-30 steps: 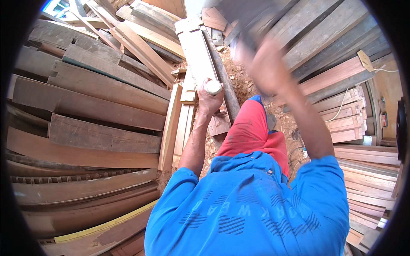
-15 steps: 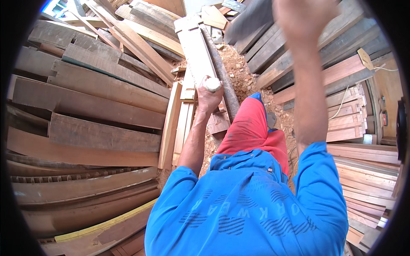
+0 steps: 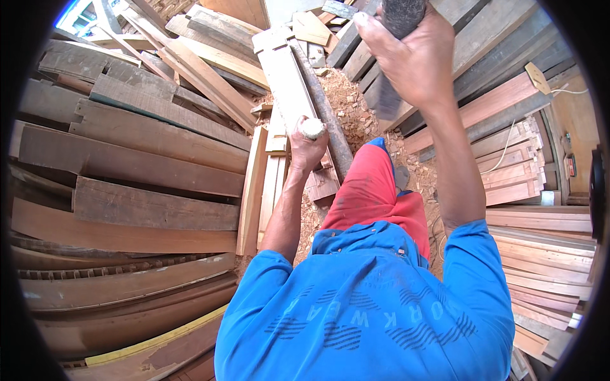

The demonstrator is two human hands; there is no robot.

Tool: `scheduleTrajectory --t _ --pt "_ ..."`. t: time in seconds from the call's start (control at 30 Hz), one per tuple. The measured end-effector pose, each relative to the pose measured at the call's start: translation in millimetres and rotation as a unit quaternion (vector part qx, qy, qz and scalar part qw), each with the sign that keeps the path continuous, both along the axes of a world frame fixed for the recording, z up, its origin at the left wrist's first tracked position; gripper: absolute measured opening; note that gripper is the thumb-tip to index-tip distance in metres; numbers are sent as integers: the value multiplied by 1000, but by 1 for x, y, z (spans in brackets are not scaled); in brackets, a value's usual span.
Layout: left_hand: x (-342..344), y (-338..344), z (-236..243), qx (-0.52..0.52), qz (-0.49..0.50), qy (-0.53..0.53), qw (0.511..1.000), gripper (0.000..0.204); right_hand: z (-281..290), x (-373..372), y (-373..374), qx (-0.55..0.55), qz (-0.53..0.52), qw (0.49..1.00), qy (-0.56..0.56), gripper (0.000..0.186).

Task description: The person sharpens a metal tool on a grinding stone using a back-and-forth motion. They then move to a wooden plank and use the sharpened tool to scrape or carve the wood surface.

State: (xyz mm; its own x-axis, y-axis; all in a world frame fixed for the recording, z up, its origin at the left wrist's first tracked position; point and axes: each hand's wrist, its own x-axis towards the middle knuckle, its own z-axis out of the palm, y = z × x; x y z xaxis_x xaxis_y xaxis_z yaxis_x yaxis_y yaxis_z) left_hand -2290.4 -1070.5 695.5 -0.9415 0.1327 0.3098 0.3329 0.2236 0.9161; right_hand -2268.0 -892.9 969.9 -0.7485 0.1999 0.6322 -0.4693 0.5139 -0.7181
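Observation:
My left hand is closed around a short tool handle with a round, pale, battered end, over a long pale wooden board with a notched far end. The tool's lower part is hidden by my hand. Raised up and right of it, my right hand is closed on a dark tool, whose lower part is blurred. A grey beam lies along the board's right side, and narrower light timbers lie to its left.
Stacked dark planks fill the left side. Grey timbers and pinkish framed wood pieces are piled on the right, near a pale cable. Wood chips cover the floor around my legs in red trousers.
My right hand with the dark tool swung up and right, and is now lower and further left than half a second ago. My left hand stays nearly in place on the handle.

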Motion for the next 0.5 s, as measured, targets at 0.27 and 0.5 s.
scheduleTrajectory --t 0.27,0.5 --pt "10 -3 8 3 -2 39 999 16 -119 40 12 303 93 867 -384 43" --pt "29 -32 29 -45 -50 22 997 17 -114 74 17 34 84 945 -314 39"
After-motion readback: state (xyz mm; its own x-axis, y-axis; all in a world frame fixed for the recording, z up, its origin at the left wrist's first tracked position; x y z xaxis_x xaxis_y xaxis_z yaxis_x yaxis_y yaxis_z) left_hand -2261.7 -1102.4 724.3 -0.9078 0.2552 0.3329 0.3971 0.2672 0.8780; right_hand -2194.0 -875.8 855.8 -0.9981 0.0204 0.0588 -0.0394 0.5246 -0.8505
